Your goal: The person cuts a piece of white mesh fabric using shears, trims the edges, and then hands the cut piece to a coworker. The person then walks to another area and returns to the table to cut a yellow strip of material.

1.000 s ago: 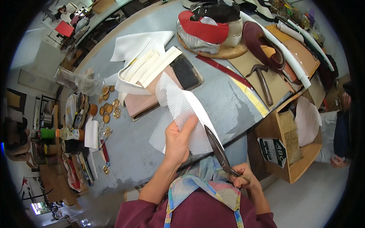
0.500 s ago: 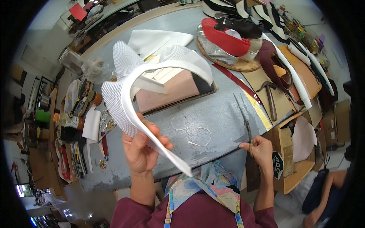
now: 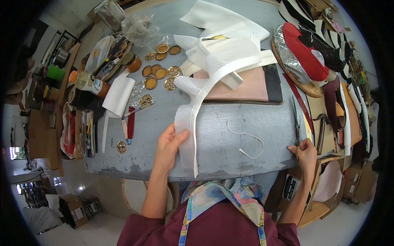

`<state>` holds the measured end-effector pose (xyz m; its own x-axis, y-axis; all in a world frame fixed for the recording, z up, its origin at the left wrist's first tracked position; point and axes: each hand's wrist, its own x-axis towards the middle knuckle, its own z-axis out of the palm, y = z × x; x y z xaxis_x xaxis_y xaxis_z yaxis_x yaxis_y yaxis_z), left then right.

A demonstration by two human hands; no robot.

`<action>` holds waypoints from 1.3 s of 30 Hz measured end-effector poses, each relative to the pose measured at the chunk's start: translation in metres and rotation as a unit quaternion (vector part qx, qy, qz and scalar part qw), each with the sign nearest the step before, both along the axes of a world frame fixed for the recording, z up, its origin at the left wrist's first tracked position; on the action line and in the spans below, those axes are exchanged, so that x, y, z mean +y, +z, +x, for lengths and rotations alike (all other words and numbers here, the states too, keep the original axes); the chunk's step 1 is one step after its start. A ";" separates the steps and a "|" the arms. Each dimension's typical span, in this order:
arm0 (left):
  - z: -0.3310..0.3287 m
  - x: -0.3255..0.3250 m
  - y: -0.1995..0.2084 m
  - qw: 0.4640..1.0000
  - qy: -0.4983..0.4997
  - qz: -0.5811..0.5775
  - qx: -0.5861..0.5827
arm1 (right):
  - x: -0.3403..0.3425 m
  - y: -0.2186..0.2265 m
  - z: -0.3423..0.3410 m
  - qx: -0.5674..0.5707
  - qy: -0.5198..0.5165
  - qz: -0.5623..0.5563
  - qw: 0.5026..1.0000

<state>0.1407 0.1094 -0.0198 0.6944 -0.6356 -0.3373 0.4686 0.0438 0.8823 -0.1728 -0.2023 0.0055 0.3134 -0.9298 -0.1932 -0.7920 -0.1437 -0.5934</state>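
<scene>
Plainly, we had both hands full at the near side of the grey-blue worktable [image 3: 164, 112]. Our left hand [image 3: 166, 149] was closed on the white mesh piece [image 3: 186, 119], its thumb lying over the netting and its fingers behind. The piece ran from a narrow lower end near the table's front edge up across the pink-topped slab [image 3: 246, 91], its smooth white border bending to the right; whether its far part touched the slab, we could not tell. Our right hand [image 3: 305, 153], well apart from the left, was gripping the dark scissors [image 3: 296, 117], which pointed away from us; whether the blades were parted was too hard to make out. Between our hands a thin white cord [image 3: 252, 135] lay in a loose curve on the tabletop. Past the slab we had a white sheet [image 3: 225, 20], and to the left, gold medallions [image 3: 160, 73] lay grouped near a curled white sheet [image 3: 119, 95]. Off to the right, a red and silver shoe [image 3: 293, 47] sat on a round wooden board [image 3: 314, 90], and a hammer [image 3: 322, 129] lay just beyond our right hand.
</scene>
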 end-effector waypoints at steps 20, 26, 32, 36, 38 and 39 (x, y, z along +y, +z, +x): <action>0.022 -0.024 0.049 0.984 -0.039 -0.095 -0.146 | 0.075 0.062 0.193 -0.182 0.325 -0.291 0.881; 0.008 -0.008 0.098 0.835 -0.168 -0.125 -0.508 | 0.065 0.092 0.232 -0.193 0.395 -0.338 0.832; -0.007 0.019 0.103 0.916 -0.062 -0.180 -0.353 | 0.075 0.112 0.203 -0.319 0.406 -0.374 0.771; -0.012 0.040 0.089 0.953 -0.070 -0.168 -0.242 | 0.106 0.125 0.188 -0.342 0.450 -0.257 0.783; -0.023 0.045 0.080 0.966 -0.031 -0.109 -0.233 | 0.118 0.126 0.193 -0.263 0.515 -0.174 0.797; -0.026 0.049 0.074 0.981 -0.020 -0.090 -0.172 | 0.124 0.126 0.195 -0.225 0.533 -0.091 0.811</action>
<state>0.1143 0.1579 0.0546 0.7205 -0.6926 0.0336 0.1485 0.2015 0.9682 0.0223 -0.0780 0.1316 0.9580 -0.0850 0.2737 0.1305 -0.7209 -0.6807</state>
